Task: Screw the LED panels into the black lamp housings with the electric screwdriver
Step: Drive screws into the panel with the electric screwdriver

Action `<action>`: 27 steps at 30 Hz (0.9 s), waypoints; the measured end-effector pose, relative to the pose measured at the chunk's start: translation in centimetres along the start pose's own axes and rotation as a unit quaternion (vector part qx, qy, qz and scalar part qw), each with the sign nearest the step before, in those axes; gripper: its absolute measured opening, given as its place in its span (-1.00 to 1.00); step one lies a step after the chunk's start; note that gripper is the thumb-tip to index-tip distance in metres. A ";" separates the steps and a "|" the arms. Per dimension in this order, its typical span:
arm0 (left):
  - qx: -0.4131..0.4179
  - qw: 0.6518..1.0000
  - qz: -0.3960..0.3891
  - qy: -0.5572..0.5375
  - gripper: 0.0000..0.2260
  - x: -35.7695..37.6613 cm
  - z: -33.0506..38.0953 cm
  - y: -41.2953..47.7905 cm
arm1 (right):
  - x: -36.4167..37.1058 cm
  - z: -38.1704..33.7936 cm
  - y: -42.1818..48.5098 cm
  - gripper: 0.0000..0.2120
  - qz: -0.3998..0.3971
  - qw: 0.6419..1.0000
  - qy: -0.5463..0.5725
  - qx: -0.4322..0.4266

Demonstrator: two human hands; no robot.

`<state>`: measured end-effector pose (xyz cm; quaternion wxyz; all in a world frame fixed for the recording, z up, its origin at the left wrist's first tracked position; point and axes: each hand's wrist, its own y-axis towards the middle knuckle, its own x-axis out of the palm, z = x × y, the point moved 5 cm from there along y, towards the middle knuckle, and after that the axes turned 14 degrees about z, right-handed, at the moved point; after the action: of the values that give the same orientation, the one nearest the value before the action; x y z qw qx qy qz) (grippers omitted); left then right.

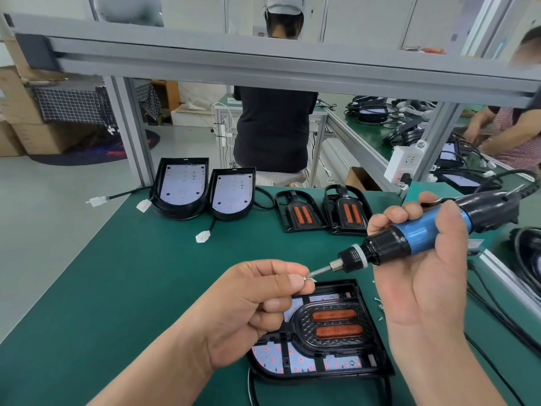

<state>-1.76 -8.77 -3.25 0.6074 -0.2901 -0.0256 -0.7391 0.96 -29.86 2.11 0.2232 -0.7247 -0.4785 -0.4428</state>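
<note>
Overhead, a grey frame (263,63) spans the green surface (131,288); left hand (251,312) pinches a screw (305,278), right hand (424,273) grips the screwdriver (409,241)

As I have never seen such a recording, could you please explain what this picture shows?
There is no robot: a person works with bare hands, filmed by one camera worn on the head, looking down. The right hand grips an electric screwdriver; the left hand pinches a screw at its bit. Beneath them, on the green table, lies a black lamp housing with its LED panel inside. Farther back lie two more housings and two black covers with orange strips.
</note>
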 end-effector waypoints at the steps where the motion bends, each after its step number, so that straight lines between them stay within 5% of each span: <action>1: 0.000 1.000 0.001 0.000 -0.86 0.0 0.0 0.0 | 0.0 0.0 0.0 -0.86 0.000 1.000 -0.001 0.000; 17: 0.011 0.999 0.033 0.017 -0.86 0.0 -0.2 -0.1 | -0.1 0.2 -0.1 -0.89 -0.011 1.000 -0.013 0.003; 27: 0.124 0.980 0.092 0.126 -0.85 -0.8 0.5 -0.3 | -0.1 0.6 -0.4 -0.85 -0.010 0.998 -0.055 -0.013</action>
<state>-1.70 -7.80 -3.08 0.7026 -0.1181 -0.0131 -0.7016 0.88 -29.30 1.69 0.1823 -0.7460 -0.4918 -0.4103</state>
